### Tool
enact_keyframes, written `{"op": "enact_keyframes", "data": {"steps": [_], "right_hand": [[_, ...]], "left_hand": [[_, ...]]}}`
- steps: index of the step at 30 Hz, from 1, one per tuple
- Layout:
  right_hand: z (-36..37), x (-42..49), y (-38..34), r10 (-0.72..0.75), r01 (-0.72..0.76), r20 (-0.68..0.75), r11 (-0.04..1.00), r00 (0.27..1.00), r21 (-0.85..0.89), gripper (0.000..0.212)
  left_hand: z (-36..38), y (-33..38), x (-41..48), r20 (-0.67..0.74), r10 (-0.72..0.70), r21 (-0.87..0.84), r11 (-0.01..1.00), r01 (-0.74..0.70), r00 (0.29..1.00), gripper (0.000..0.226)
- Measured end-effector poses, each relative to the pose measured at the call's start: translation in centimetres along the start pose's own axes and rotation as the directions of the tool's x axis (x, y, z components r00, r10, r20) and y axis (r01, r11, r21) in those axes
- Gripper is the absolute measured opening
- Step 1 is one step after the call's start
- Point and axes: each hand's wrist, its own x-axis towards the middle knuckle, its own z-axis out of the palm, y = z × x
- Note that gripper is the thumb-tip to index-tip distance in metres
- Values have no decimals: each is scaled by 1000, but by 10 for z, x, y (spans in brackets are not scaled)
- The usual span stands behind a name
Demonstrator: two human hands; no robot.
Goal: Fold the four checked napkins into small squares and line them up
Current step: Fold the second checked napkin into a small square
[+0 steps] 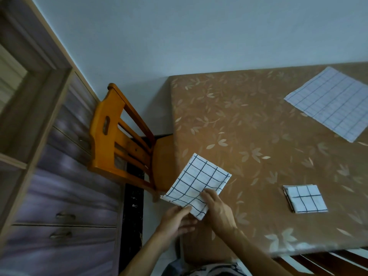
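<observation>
A: Both hands are closed on the one half-folded checked napkin (196,185): the left hand (175,220) pinches its near corner from below, thumb on top, and the right hand (217,210) lies over the near edge with its fingers (208,194) pressed flat on the cloth.

B: Is it resting on anything?

A: Partly. It hangs over the left edge of the table (249,124), its far corner pointing toward 12 o'clock and its left part out over the gap beside the wooden chair (119,136).

B: So which step is this?

A: By my reading, mid-fold on the second napkin. It looks like a layered rectangle, larger than the finished one, so it likely needs one more halving (corners matched first, then a press along the crease).

B: And the others?

A: One finished small square (305,199) lies at about 3 o'clock from the hands, well apart. One unfolded napkin (328,102) lies flat at about 2 o'clock, near the far right of the table. A fourth is not in view.

B: Next move?

A: Bring the cloth fully onto the table, fold it, then set it just beside the finished square.
</observation>
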Motion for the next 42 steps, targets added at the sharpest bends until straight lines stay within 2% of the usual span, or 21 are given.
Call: {"op": "enact_keyframes", "data": {"steps": [4, 6, 9, 12, 15, 16, 19, 20, 22, 25, 32, 37, 42], "right_hand": [[0, -7, 20, 106, -106, 6, 989, 994, 99, 32], [-1, -12, 27, 163, -158, -8, 967, 987, 201, 24], [-9, -20, 30, 258, -239, -10, 909, 966, 342, 17], [-20, -31, 32, 278, -293, 99, 849, 955, 439, 16], [-23, -40, 38, 293, -353, 198, 807, 935, 474, 16], [-23, -43, 41, 305, -377, 224, 791, 926, 481, 17], [-22, -48, 50, 320, -409, 257, 762, 912, 501, 34], [-21, -49, 53, 327, -416, 259, 756, 909, 505, 34], [-24, -49, 53, 357, -436, 250, 731, 900, 525, 22], [-27, -48, 52, 452, -489, 221, 647, 864, 585, 10], [-27, -43, 55, 561, -553, 158, 657, 813, 513, 16], [-31, -40, 50, 647, -596, 170, 526, 744, 607, 21], [-27, -41, 54, 717, -628, 200, 398, 668, 669, 27]], "left_hand": [[-5, -9, -4, 103, 10, 117, 993, -22, 995, 24], [-14, -15, 0, 76, 55, 201, 977, -69, 996, 21], [-28, -25, 10, -39, 156, 302, 943, -137, 987, 26], [-35, -28, 19, -131, 281, 374, 902, -215, 951, 44], [-36, -26, 25, -30, 350, 427, 851, -304, 936, 50], [-35, -25, 26, 17, 349, 456, 832, -318, 937, 45], [-31, -23, 27, 114, 338, 552, 760, -342, 934, 10], [-31, -22, 27, 126, 324, 579, 744, -334, 938, 9], [-31, -23, 27, 122, 292, 635, 712, -301, 948, 23], [-30, -23, 27, 101, 273, 657, 704, -271, 957, 30], [-16, -17, 34, 17, 291, 685, 693, -223, 957, 22], [-16, -13, 30, 64, 266, 691, 684, -235, 962, 27], [-20, -12, 32, 63, 253, 692, 686, -225, 965, 16]]}}
